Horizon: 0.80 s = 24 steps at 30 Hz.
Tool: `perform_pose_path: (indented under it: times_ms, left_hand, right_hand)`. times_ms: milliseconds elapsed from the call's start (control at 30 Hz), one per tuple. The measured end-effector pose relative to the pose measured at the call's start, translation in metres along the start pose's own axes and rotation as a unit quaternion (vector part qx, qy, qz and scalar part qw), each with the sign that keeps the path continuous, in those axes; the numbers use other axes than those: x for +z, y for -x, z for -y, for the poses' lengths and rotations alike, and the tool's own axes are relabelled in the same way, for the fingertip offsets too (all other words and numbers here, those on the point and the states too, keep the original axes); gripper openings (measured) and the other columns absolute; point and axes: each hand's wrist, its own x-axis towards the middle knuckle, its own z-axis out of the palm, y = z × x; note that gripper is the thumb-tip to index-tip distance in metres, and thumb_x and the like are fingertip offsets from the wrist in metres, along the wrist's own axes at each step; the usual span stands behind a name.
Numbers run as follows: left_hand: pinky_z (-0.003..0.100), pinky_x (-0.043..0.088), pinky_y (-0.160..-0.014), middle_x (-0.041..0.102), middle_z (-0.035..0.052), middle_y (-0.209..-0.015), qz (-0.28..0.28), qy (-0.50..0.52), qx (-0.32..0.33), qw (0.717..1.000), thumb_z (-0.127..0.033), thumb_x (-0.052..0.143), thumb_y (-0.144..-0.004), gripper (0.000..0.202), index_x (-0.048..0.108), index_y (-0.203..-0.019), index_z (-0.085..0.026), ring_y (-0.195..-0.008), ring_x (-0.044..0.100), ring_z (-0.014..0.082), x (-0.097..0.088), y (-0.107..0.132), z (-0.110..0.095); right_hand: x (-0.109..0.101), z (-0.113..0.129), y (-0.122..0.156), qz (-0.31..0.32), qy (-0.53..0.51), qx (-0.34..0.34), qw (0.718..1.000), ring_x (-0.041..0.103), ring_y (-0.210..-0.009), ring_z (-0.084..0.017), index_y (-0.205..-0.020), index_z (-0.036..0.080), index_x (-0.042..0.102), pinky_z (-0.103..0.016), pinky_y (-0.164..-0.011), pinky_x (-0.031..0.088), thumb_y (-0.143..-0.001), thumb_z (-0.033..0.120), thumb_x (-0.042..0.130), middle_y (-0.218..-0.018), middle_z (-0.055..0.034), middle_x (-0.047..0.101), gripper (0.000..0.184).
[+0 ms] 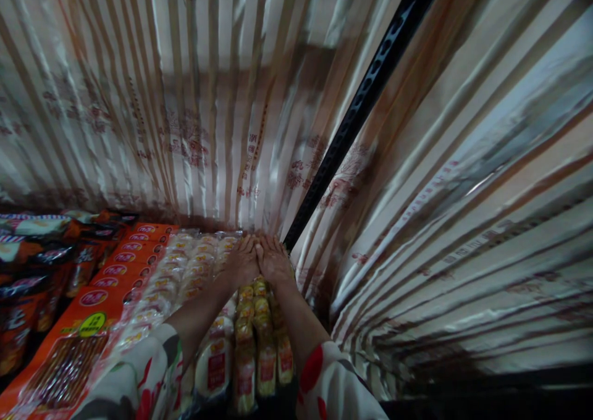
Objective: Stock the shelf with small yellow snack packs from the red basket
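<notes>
Both my arms reach forward over rows of packaged food to the back of the display. My left hand [243, 260] lies flat with its fingers stretched out, palm down on the far packets. Beside it, touching at the thumbs, my right hand [274, 260] is also flat and open, close to the corner post. Under and in front of them run rows of yellow-wrapped snack packets [262, 309] with red labels. To their left, round white packets [213, 367] in clear wrap stand in rows. What lies directly under my palms is hidden.
Orange packs of brown sticks [69, 361] overlap in a row at the left. Dark and orange snack bags [34, 272] fill the far left. A black slotted metal post [352, 117] rises at the corner. Pleated printed sheeting [208, 99] covers the back and right side.
</notes>
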Motion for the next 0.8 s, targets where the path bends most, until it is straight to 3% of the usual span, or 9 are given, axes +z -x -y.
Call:
perform_pose_path:
  times_ms: [167, 333, 633, 800]
  left_hand:
    - [0.043, 0.025, -0.108, 0.047, 0.0125, -0.134, 0.035, -0.002, 0.022, 0.999, -0.022, 0.034, -0.089, 0.043, 0.045, -0.129, -0.013, -0.128, 0.037, 0.0239, -0.008, -0.001, -0.006]
    - [0.045, 0.025, -0.108, 0.046, 0.0159, -0.134, 0.043, 0.009, 0.017, 0.999, -0.023, 0.037, -0.087, 0.045, 0.044, -0.129, -0.009, -0.129, 0.035, 0.0247, -0.008, 0.001, -0.005]
    - [0.046, 0.027, -0.107, 0.043, 0.0166, -0.136, 0.015, -0.013, 0.023, 1.000, -0.019, 0.028, -0.089, 0.045, 0.042, -0.130, -0.008, -0.132, 0.031, 0.0249, -0.017, 0.017, -0.011]
    - [0.046, 0.028, -0.106, 0.043, 0.0174, -0.136, 0.053, -0.007, 0.021, 0.998, -0.021, 0.029, -0.090, 0.045, 0.040, -0.132, -0.008, -0.131, 0.033, 0.0244, -0.017, 0.026, -0.018]
  right_hand:
    - [0.008, -0.004, -0.002, 0.003, 0.004, -0.012, 1.000, 0.026, -0.133, -0.018, -0.136, 0.017, 0.039, -0.037, -0.109, 0.011, -0.094, 0.039, 0.014, -0.142, -0.0063, 0.038, 0.053]
    - [0.003, -0.001, -0.001, 0.015, 0.002, 0.006, 1.000, 0.022, -0.135, -0.018, -0.136, 0.017, 0.037, -0.036, -0.109, 0.012, -0.094, 0.039, 0.014, -0.144, -0.0058, 0.035, 0.053]
    - [0.000, 0.011, 0.017, -0.029, 0.000, 0.067, 0.997, 0.021, -0.135, -0.022, -0.136, 0.008, 0.036, -0.037, -0.109, 0.012, -0.094, 0.039, 0.017, -0.143, -0.0130, 0.034, 0.056]
    - [0.005, 0.012, 0.028, -0.017, -0.005, 0.066, 0.998, 0.024, -0.134, -0.020, -0.134, 0.007, 0.040, -0.035, -0.109, 0.013, -0.094, 0.038, 0.018, -0.141, -0.0130, 0.037, 0.055]
